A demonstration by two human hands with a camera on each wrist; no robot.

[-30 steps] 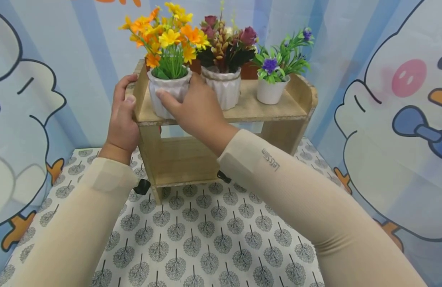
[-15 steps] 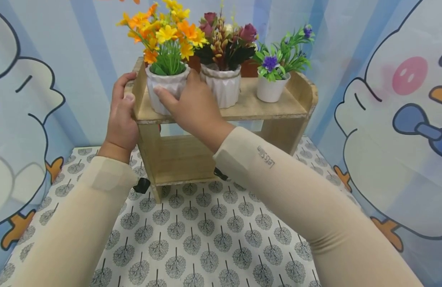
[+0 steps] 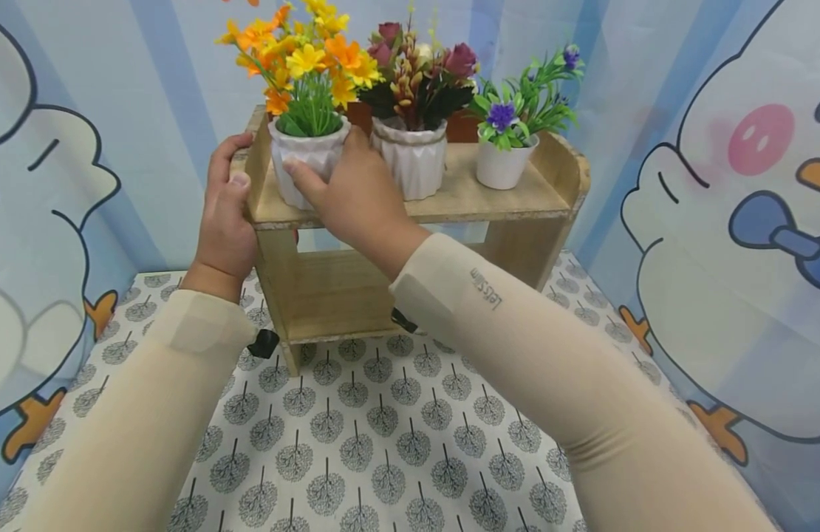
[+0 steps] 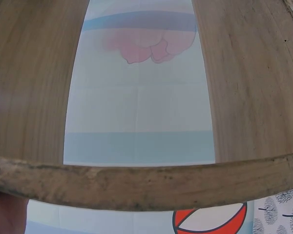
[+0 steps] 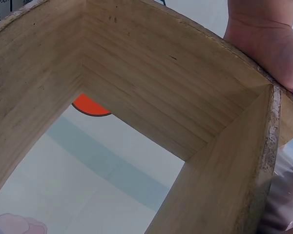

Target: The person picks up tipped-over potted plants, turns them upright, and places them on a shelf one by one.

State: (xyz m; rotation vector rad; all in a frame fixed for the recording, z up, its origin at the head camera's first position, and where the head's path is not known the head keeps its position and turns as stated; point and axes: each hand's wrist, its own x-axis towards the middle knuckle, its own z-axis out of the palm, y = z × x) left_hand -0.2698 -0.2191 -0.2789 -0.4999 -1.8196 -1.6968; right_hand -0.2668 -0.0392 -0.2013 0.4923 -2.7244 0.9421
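A white ribbed pot of orange and yellow flowers [image 3: 302,159] is at the left end of the wooden shelf's top board [image 3: 463,199]. My right hand [image 3: 330,177] grips this pot, thumb on its front and fingers behind it. I cannot tell whether the pot rests on the board or is just off it. My left hand [image 3: 229,174] holds the shelf's left side panel, thumb in front. The left wrist view shows the shelf's rounded edge [image 4: 146,183] close up. The right wrist view looks into the shelf's lower opening [image 5: 151,73].
A second ribbed pot with dark red flowers [image 3: 415,159] stands right beside the held pot. A small white pot with purple flowers [image 3: 501,164] is further right. The shelf stands on a tree-patterned cloth [image 3: 383,443], with cartoon backdrop walls close on three sides.
My right hand and the orange-flower pot have shifted slightly left and up relative to the shelf. The left hand keeps its hold on the side panel.
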